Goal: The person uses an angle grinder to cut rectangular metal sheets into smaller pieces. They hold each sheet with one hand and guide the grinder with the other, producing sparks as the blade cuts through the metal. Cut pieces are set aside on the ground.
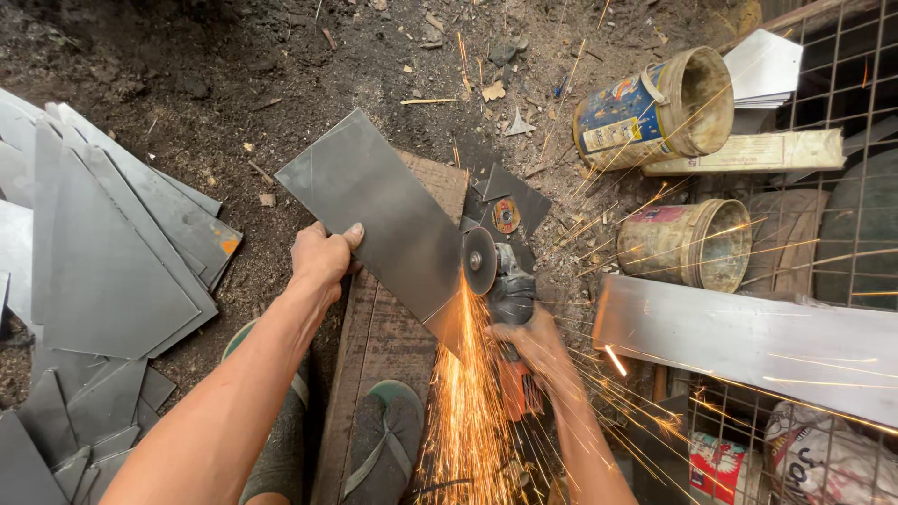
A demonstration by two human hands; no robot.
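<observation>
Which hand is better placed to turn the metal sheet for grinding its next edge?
Probably the left hand: it already grips the metal sheet by its edge over the wooden plank. The right hand is busy holding the angle grinder, which throws sparks.

Soft, even daylight fills the scene, with no hard shadows; the dark dirt floor [215, 84] swallows much of it and reads dim at the top edge. The brightest spot is the orange spray of sparks [468, 393], blown out near its root and streaking into long thin lines (motion blur) toward the right. The grey metal sheet [374, 210] shows a dull sheen, no real glare. Focus is sharp throughout, and straight edges bow slightly toward the corners.
</observation>
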